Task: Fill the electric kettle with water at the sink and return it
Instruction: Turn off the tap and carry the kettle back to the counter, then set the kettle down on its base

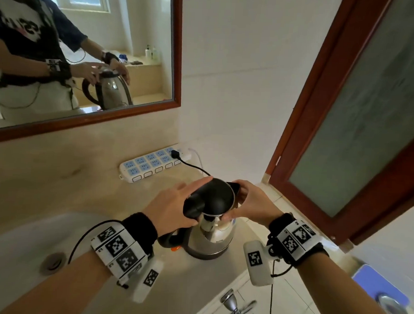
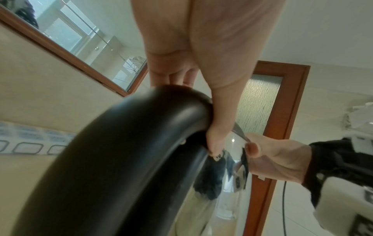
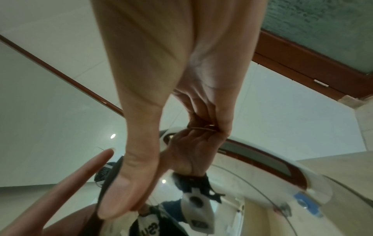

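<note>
A steel electric kettle (image 1: 212, 233) stands on the beige counter (image 1: 58, 178) just right of the white sink (image 1: 19, 243), its black lid (image 1: 211, 199) raised and tilted up from the hinge side near the handle (image 1: 171, 240). Both of the person's hands are at the kettle's top, close together but not touching each other. The left hand (image 1: 170, 210) lies over the left side of the lid with its fingers stretched forward and nearly straight along the lid's edge; in the left wrist view its thumb (image 2: 218, 127) presses down beside the top of the black handle (image 2: 121, 159). The right hand (image 1: 253, 204) curls around the far right rim, fingers hooked over the spout (image 1: 234, 186) and thumb against the steel wall below the rim, so it grips the kettle's upper body; the right wrist view shows that thumb (image 3: 129, 191) flat on the mirrored metal. An orange switch tab (image 1: 176, 248) shows at the foot of the handle. Behind the kettle a white power strip (image 1: 153, 164) lies along the backsplash with one black plug (image 1: 175, 153) in it, its cord running toward the kettle. A wood-framed mirror (image 1: 87, 56) above reflects the scene, and a frosted-glass door (image 1: 357, 116) stands to the right. A chrome tap (image 1: 232, 305) sits at the counter's near edge.
</note>
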The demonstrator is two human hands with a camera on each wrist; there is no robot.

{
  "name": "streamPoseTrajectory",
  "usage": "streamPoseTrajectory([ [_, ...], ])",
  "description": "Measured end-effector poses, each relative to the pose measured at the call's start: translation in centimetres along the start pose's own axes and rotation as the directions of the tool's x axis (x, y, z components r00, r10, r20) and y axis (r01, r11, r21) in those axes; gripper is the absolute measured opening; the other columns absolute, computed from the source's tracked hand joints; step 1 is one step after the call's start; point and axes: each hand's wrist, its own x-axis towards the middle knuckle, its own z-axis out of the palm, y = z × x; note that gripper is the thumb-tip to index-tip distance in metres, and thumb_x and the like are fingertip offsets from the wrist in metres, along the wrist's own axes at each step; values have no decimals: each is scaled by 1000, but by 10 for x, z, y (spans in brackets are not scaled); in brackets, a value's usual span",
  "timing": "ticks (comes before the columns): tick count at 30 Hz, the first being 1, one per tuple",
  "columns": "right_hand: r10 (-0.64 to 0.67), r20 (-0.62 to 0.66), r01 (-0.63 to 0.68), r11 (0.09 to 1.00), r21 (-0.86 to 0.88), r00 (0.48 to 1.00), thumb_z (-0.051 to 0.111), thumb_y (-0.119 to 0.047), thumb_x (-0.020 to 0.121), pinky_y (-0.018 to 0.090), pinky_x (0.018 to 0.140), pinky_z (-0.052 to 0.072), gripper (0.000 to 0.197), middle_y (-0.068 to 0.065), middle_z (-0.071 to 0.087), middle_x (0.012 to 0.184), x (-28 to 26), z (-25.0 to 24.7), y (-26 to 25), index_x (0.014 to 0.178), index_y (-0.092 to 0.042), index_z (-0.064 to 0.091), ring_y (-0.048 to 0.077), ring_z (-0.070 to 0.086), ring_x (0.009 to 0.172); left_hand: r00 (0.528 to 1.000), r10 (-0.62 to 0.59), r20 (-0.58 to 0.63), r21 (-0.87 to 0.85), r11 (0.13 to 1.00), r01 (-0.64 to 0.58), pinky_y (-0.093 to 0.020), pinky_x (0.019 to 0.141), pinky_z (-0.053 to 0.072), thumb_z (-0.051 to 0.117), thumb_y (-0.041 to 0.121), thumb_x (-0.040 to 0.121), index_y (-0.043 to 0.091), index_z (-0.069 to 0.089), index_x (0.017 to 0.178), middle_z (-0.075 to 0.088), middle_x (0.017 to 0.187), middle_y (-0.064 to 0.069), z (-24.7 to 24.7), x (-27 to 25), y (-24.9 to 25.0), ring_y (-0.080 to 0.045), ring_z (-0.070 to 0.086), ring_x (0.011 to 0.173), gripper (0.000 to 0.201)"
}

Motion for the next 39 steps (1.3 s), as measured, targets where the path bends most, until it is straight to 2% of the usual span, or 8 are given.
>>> streamPoseTrajectory([
  [14,7,156,-17,998,64,988,83,12,55,25,91,51,77,14,62,119,24,-17,18,123,-4,50,23,61,109,990,-133,-34,25,991,134,-28,89,45,72,26,72,39,18,141,45,96,3,14,7,14,-14,47,87,88],
  [22,7,125,-4,1000,-23,992,78,-24,73,32,116,24,101,-4,29,153,-3,-5,18,149,-19,12,16,25,142,982,-166,86,-187,966,180,-22,80,53,42,49,88,37,6,143,67,82,-1,9,-24,-8,-12,65,76,67],
  [24,-52,96,58,996,-66,994,76,-28,76,9,105,31,94,-12,38,140,-17,6,17,147,-21,15,8,37,130,981,-173,89,-234,954,190,-13,68,44,28,53,90,37,4,143,61,74,1,9,-35,-6,-11,58,67,60],
  [26,-133,34,134,990,-53,991,76,-25,76,-4,86,36,87,-8,44,132,-32,23,16,142,-28,20,6,48,118,982,-160,104,-321,929,185,-13,75,40,20,63,87,41,5,143,59,90,-5,13,-39,-4,-19,57,81,62],
  [29,-157,-75,152,986,-66,985,79,-43,67,9,102,38,107,2,34,144,-48,50,23,148,-26,11,4,43,126,976,-91,196,-493,851,179,-39,107,38,25,72,79,49,4,140,36,148,0,26,-40,-1,-19,46,128,69],
  [31,-112,-101,101,988,-116,989,77,-54,64,15,115,24,121,0,6,159,-62,64,20,150,-26,-3,2,21,141,965,-62,253,-494,850,184,-41,113,30,25,66,84,38,6,144,16,156,5,29,-41,8,-16,32,137,68],
  [35,-170,-119,146,972,-183,978,76,-27,75,-18,85,8,102,-12,-1,152,-83,76,14,143,-30,0,-29,0,120,916,-48,399,-487,835,256,-42,118,18,21,73,82,38,15,143,35,149,0,33,-31,22,-16,30,138,71],
  [39,-142,-120,113,969,-220,983,67,-8,73,13,109,31,101,2,13,157,-82,74,14,150,-21,2,14,23,143,924,-20,381,-288,947,139,-37,113,28,16,58,91,27,16,145,58,127,-17,28,-21,35,-24,50,123,62],
])
